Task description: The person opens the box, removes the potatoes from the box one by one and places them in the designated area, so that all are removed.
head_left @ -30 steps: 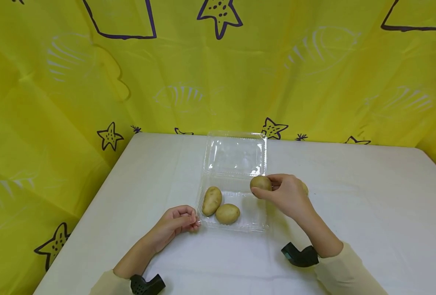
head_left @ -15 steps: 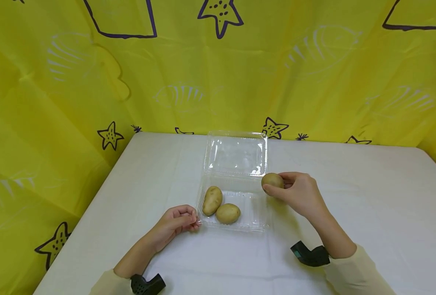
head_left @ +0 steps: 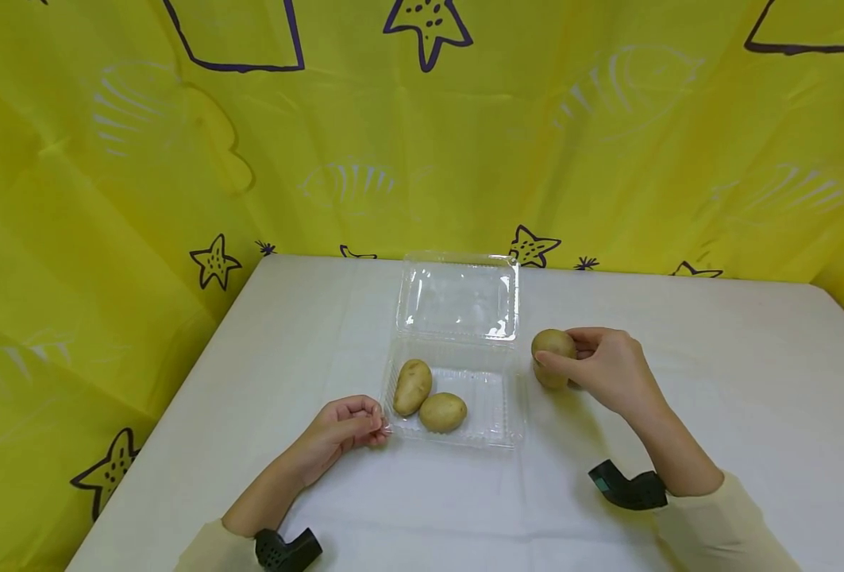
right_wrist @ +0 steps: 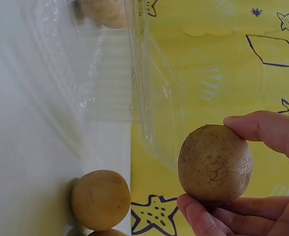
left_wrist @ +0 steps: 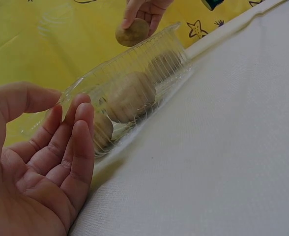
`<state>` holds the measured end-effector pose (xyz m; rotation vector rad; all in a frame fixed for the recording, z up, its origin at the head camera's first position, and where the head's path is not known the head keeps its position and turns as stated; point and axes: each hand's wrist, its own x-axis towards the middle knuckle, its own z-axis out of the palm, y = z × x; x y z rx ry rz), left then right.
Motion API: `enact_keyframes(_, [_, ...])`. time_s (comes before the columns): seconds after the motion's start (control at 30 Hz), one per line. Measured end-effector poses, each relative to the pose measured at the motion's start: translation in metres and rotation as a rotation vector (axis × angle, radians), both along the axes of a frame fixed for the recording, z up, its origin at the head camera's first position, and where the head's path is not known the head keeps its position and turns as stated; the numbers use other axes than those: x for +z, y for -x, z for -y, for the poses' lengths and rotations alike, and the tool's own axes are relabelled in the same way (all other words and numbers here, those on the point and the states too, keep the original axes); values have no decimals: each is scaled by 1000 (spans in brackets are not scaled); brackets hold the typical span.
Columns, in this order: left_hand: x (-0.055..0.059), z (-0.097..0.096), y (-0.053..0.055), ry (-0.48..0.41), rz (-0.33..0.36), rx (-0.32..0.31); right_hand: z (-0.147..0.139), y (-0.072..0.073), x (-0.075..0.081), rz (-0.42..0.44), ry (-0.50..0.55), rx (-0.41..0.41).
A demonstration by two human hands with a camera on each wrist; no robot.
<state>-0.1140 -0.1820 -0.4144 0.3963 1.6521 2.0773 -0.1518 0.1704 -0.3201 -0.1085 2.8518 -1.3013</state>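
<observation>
My right hand (head_left: 610,369) pinches a round brownish potato (head_left: 553,342) between thumb and fingers, just right of a clear plastic clamshell container (head_left: 496,438). Below the held potato, another potato (head_left: 552,377) lies on the table; the right wrist view shows this table potato (right_wrist: 101,200) with the edge of one more beside it. Inside the container's left half sit a longish potato (head_left: 412,387) and an oval potato (head_left: 443,412). At its front left corner, my left hand (head_left: 346,429) pinches the rim between thumb and fingers, as the left wrist view also shows.
The container's hinged lid (head_left: 459,302) lies folded back toward the rear edge of the white-covered table (head_left: 307,318). Behind it hangs a yellow curtain (head_left: 422,159) printed with stars and fish. A black wrist camera (head_left: 629,486) sits on the right forearm.
My right hand has carried its potato rightward, from over the container's right side to above the table beside it. The left hand stays at the container's corner.
</observation>
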Motion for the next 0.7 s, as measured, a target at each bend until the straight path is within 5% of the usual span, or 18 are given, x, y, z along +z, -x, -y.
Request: enact_keyframes(0.7, [-1,0,0,-12,3,-6,-36,2,-3,39,-46,-47])
